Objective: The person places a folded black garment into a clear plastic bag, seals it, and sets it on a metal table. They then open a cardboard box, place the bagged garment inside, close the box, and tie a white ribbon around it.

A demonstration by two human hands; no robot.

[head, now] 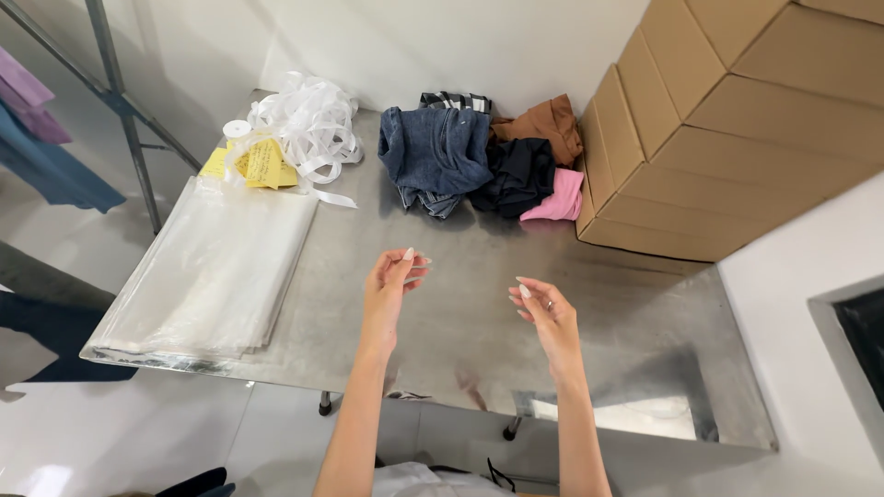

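Observation:
My left hand [391, 285] and my right hand [545, 313] hover above the steel table [460, 304], fingers loosely curled and apart, holding nothing. Beyond them at the far side lies a pile of folded clothes: blue jeans [435, 152], a black garment [520, 175], a brown one [545, 124], a pink one [560, 198] and a checked piece [456, 99]. Both hands are well short of the pile and touch nothing.
A stack of clear plastic bags [216, 267] lies on the table's left part. Behind it sit a tangle of white ribbon [308, 124] and yellow tags [258, 166]. Stacked cardboard boxes [727, 120] stand at the right. A metal rack [120, 92] with hanging clothes is at far left.

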